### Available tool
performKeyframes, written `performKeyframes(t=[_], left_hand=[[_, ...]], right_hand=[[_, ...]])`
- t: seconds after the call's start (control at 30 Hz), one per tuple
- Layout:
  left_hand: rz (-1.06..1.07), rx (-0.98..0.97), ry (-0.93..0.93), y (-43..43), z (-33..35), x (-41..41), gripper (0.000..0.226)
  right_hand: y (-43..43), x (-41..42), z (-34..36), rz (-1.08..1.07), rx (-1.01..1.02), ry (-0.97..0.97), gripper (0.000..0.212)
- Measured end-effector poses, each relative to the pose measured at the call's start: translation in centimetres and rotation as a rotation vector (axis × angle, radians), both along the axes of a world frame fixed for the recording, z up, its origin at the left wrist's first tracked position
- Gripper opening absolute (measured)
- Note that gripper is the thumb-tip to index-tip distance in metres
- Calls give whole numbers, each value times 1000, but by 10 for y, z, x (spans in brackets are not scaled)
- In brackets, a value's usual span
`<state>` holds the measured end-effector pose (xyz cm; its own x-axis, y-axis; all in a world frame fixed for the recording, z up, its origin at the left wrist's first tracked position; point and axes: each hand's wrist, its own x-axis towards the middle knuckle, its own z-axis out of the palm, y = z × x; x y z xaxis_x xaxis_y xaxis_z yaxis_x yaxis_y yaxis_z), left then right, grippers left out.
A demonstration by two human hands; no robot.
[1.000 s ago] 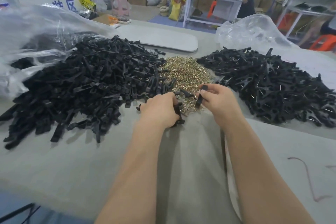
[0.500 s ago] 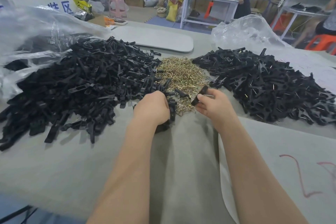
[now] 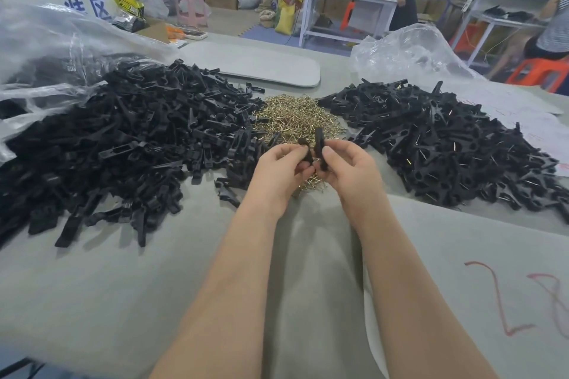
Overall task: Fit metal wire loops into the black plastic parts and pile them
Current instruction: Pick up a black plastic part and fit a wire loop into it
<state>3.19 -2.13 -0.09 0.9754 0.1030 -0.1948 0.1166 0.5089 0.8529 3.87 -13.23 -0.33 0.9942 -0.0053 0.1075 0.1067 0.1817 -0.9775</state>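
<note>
A big heap of bare black plastic parts (image 3: 129, 138) covers the table's left side. A second heap of black parts with wire loops fitted (image 3: 437, 144) lies on the right. Between them sits a small mound of brass-coloured wire loops (image 3: 295, 117). Just above its near edge, my left hand (image 3: 277, 172) pinches a short black part (image 3: 305, 152). My right hand (image 3: 348, 169) pinches a longer black part (image 3: 319, 144), held upright. The two parts are side by side, almost touching. Whether a wire loop is between my fingers is hidden.
The grey table (image 3: 154, 286) has red marker scrawl at the near right. A clear plastic bag (image 3: 46, 46) lies behind the left heap, another (image 3: 406, 52) behind the right. A flat grey pad (image 3: 255, 66) lies at the back. People stand and sit beyond the far right.
Both hands have lifted off the table and come together over the wire mound. My left hand has come away from the left heap with a black part; my right holds its part upright.
</note>
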Motion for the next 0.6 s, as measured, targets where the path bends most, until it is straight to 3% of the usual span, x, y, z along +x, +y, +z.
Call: performKeyframes(t=[0.23, 0.47, 0.6], left_hand=[[57, 138, -53, -1, -4, 3, 17], [39, 348, -200, -4, -5, -2, 17], [72, 454, -184, -2, -6, 0, 15]], right_hand=[[7, 1, -6, -115, -381, -162, 27], [5, 3, -7, -136, -294, -137, 22], [5, 3, -6, -95, -263, -124, 17]])
